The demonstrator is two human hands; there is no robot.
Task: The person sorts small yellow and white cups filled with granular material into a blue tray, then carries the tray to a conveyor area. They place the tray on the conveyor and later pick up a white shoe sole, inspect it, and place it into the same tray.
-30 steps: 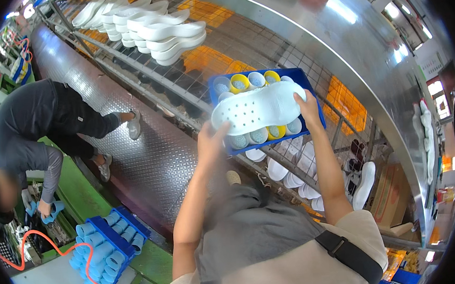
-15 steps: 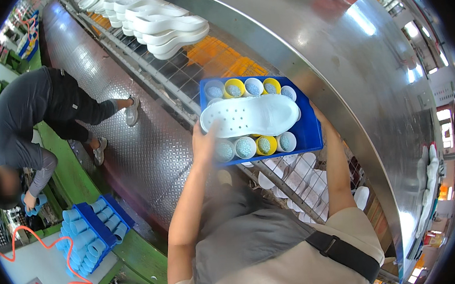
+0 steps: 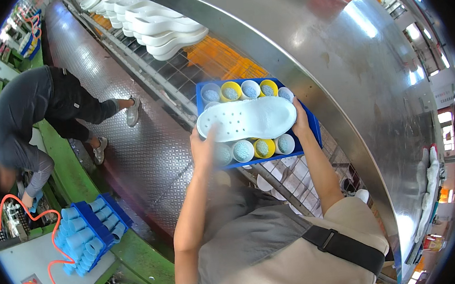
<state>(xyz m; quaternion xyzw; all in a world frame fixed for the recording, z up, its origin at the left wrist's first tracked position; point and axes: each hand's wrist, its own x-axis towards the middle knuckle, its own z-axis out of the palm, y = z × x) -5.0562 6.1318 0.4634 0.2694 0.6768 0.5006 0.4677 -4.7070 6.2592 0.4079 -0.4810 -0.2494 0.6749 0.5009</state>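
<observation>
Left hand point(image 3: 204, 148) grips the near-left edge of a blue tray point(image 3: 312, 127), fingers spread up onto the toe end of a white perforated sole point(image 3: 247, 118); right hand point(image 3: 301, 122) closes on the tray's right edge and touches the heel end of the sole; both hands thus grasp tray and sole together, held up between the two hands and out in front of the person's chest. Beneath the sole, between the hands, stand two rows of cups point(image 3: 243, 150), some white and some yellow, filled with pale blue granules; the sole lies flat across their rims. Beyond the hands runs a wire rack point(image 3: 217, 63) carrying a stack of white soles point(image 3: 161, 28); a curved metal housing point(image 3: 337, 55) rises to the right of the right hand. Far to the left of the left hand a co-worker point(image 3: 30, 119) bends over; below that, another blue tray of cups point(image 3: 88, 231) lies tipped on its side. Judged good practice: keep the tray level so the cups stay upright; keep light thumb pressure on the sole so it cannot slide; move both hands together.
</observation>
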